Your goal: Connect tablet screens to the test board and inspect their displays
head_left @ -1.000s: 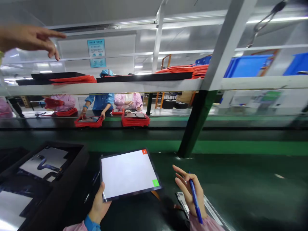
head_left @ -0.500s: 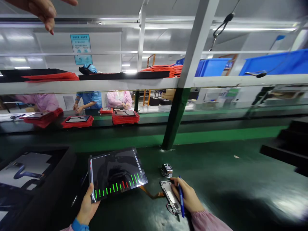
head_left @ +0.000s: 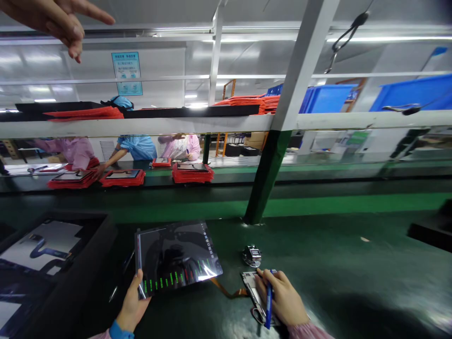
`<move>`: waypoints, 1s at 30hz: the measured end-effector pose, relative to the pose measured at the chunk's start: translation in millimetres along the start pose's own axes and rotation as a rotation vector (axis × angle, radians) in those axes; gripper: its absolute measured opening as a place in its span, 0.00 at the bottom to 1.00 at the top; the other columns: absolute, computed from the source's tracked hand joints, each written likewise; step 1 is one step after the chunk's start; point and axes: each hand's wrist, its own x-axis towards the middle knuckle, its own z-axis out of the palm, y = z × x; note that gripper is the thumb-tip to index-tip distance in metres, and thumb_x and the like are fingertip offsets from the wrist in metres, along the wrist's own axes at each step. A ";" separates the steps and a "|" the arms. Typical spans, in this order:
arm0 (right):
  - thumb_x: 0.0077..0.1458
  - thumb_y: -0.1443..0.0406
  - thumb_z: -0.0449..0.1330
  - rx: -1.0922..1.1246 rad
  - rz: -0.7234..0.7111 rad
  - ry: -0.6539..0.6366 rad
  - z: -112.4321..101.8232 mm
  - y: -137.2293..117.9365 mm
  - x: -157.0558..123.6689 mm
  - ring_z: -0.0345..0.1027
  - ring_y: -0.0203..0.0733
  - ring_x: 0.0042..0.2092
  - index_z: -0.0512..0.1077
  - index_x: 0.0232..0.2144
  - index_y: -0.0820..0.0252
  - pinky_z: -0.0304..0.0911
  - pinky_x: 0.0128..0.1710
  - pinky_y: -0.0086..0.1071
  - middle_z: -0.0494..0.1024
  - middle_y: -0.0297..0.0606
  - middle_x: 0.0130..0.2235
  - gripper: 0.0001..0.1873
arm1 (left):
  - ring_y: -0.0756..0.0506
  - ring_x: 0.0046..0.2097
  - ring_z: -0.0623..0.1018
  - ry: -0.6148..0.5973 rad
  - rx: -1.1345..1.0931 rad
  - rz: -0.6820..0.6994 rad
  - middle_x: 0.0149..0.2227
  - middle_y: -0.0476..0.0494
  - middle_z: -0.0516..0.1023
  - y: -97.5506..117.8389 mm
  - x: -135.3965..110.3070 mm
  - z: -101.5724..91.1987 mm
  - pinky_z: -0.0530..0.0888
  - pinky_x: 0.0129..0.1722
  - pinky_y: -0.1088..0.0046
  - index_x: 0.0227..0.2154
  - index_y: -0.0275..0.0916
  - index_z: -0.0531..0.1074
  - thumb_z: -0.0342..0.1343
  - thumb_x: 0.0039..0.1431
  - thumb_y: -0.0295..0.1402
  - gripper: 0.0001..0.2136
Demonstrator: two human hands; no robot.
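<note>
My left hand (head_left: 133, 303), with a blue band at the wrist, grips the lower left corner of a tilted display panel (head_left: 169, 249). Green and red bars glow along the panel's lower part. An orange-brown flat cable (head_left: 226, 293) joins the panel to an opened thin device with a metal frame (head_left: 254, 292) on the table. My right hand (head_left: 282, 301) rests on that device with its fingers closed around a blue pen (head_left: 269, 301). Just beyond it stands a small chrome tally counter (head_left: 252, 255). What the right fingertips touch is partly hidden.
A black tray (head_left: 95, 245) with panels stands at the left. Another person's hand (head_left: 67, 23) points in from the upper left. A green-and-white post (head_left: 268, 174) rises behind the counter. Across the bench, co-workers (head_left: 137, 146) stand by red stacks (head_left: 192, 174). A black object (head_left: 431, 233) lies right.
The view has shifted slightly, so most things appear farther right. The pointing hand at the upper left has come lower with its finger extended. A co-worker's arm now reaches toward the left stack.
</note>
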 end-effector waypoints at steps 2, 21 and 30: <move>0.60 0.57 0.50 -0.058 0.017 -0.018 0.9 -0.9 -1.1 0.70 0.44 0.31 0.71 0.27 0.56 0.66 0.29 0.33 0.72 0.39 0.25 0.16 | 0.41 0.41 0.82 0.003 -0.020 0.032 0.30 0.43 0.82 -1.4 2.4 -2.1 0.74 0.49 0.60 0.44 0.35 0.71 0.52 0.61 0.27 0.09; 0.61 0.54 0.50 -0.202 0.023 -0.018 6.9 -4.3 0.5 0.67 0.47 0.33 0.68 0.29 0.55 0.60 0.28 0.34 0.74 0.37 0.24 0.15 | 0.40 0.44 0.81 -0.059 -0.021 0.024 0.34 0.43 0.81 -4.9 14.1 -11.0 0.74 0.49 0.58 0.40 0.37 0.71 0.55 0.60 0.28 0.06; 0.59 0.54 0.49 -0.154 0.102 -0.067 4.3 -1.4 11.9 0.66 0.43 0.31 0.65 0.26 0.55 0.54 0.24 0.30 0.71 0.35 0.23 0.15 | 0.39 0.46 0.80 -0.027 -0.004 0.023 0.36 0.41 0.81 -4.5 11.3 -12.0 0.74 0.49 0.59 0.37 0.37 0.73 0.57 0.57 0.29 0.05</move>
